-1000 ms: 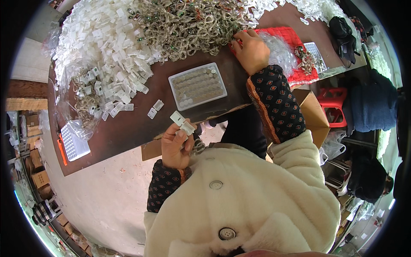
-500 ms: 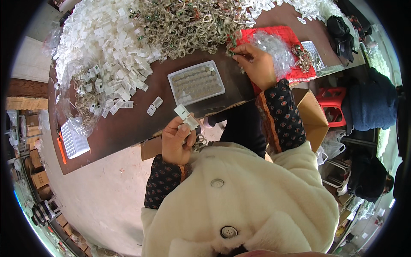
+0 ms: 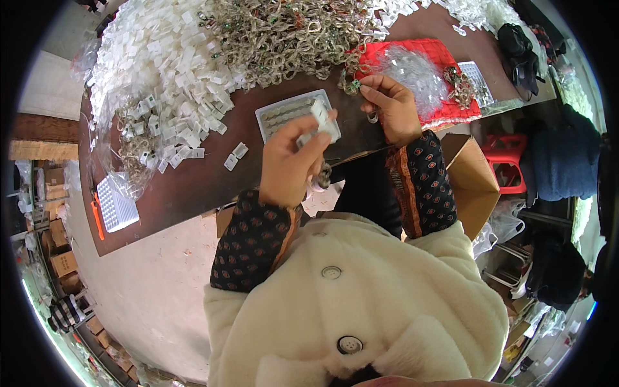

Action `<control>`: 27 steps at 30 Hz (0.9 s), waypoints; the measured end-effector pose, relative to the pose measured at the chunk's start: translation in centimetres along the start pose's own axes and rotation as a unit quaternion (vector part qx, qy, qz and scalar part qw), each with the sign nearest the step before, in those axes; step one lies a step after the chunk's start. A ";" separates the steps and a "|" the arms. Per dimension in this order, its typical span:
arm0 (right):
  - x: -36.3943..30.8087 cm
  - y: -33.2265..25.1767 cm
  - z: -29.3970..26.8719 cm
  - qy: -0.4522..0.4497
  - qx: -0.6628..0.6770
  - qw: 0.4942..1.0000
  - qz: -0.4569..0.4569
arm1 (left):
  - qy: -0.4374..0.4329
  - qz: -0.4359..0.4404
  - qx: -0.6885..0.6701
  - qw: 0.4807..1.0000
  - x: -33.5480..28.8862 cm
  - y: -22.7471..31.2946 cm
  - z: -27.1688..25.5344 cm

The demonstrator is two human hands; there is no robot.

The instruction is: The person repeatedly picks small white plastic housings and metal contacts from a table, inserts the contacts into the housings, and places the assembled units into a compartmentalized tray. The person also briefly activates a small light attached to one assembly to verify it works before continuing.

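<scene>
One white plastic case (image 3: 324, 122), probably light, stiff and best held by its edges, is pinched in the left hand (image 3: 290, 160) near a tray (image 3: 291, 101); the right hand (image 3: 394, 107), nearly closed, pinches a clear band (image 3: 353, 86), likely springy, beside a heap (image 3: 290, 45).

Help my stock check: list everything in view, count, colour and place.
Tray: one, whitish, centre
Pieces: uncountable, white, mainly far left
Loops: uncountable, greyish, mainly far middle
Loose pieces: two, white, beside tray
Dimpled sheets: two, white, table ends
Tool: one, orange, left end
Cloth: one, red, right
Plastic: one heap, clear, on cloth
Table: one, brown, beneath
Stool: one, red, right
Open carton: one, brown, near stool
Room clutter: uncounted, mixed, rim
Left hand: one, black-sleeved, centre, holding piece
Right hand: one, black-sleeved, right, pinching loop
</scene>
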State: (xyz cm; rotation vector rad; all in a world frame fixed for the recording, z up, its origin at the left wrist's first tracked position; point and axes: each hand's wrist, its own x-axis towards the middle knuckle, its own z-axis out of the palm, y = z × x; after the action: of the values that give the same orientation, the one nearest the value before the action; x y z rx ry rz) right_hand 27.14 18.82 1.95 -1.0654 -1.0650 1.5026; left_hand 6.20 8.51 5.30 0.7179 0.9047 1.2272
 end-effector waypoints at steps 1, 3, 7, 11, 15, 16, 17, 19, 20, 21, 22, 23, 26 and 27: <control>-0.2 -0.1 0.0 -0.001 0.034 0.999 0.008 | -0.013 0.014 -0.002 1.000 1.1 0.1 0.6; -0.6 -0.5 -0.1 -0.013 0.044 0.999 0.006 | -0.003 -0.002 0.035 0.999 3.3 0.0 1.6; -1.1 -1.0 -0.2 -0.041 0.077 0.996 -0.002 | -0.012 0.002 0.067 0.998 6.0 -1.0 2.8; -0.8 -0.9 -0.6 -0.075 0.164 0.982 0.056 | -0.011 0.047 0.145 0.988 6.9 -2.1 3.4; -0.1 -0.3 -1.2 -0.144 0.290 0.938 0.122 | -0.011 0.083 0.205 0.975 7.2 -2.3 3.6; 0.0 -0.2 -1.4 -0.162 0.317 0.925 0.131 | -0.005 0.105 0.213 0.971 7.3 -2.3 3.7; 0.0 0.0 -1.5 -0.153 0.319 0.926 0.134 | 0.000 0.126 0.220 0.967 7.4 -2.2 3.7; 0.1 0.3 -1.7 -0.139 0.329 0.924 0.138 | -0.001 0.158 0.249 0.955 7.5 -2.1 3.6; 0.1 0.3 -1.9 -0.148 0.324 0.925 0.131 | -0.005 0.168 0.272 0.948 7.5 -2.0 3.6; 0.1 0.2 -2.3 -0.157 0.317 0.926 0.129 | -0.008 0.178 0.294 0.939 7.5 -2.0 3.6; 0.1 0.2 -2.5 -0.165 0.312 0.927 0.124 | -0.008 0.177 0.293 0.940 7.4 -1.9 3.6; 0.1 0.2 -2.8 -0.158 0.287 0.936 0.130 | -0.008 0.175 0.292 0.940 7.4 -1.9 3.6; 0.0 0.1 -3.4 -0.139 0.233 0.953 0.134 | -0.006 0.174 0.281 0.944 7.2 -1.8 3.7; 0.0 0.1 -3.4 -0.139 0.225 0.955 0.132 | -0.008 0.173 0.273 0.946 7.2 -1.8 3.8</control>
State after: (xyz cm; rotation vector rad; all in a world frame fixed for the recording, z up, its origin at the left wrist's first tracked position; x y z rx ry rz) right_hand 30.41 19.17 1.10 -0.7039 -0.7249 2.0374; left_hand 11.01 15.17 4.19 1.3749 1.1547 1.2788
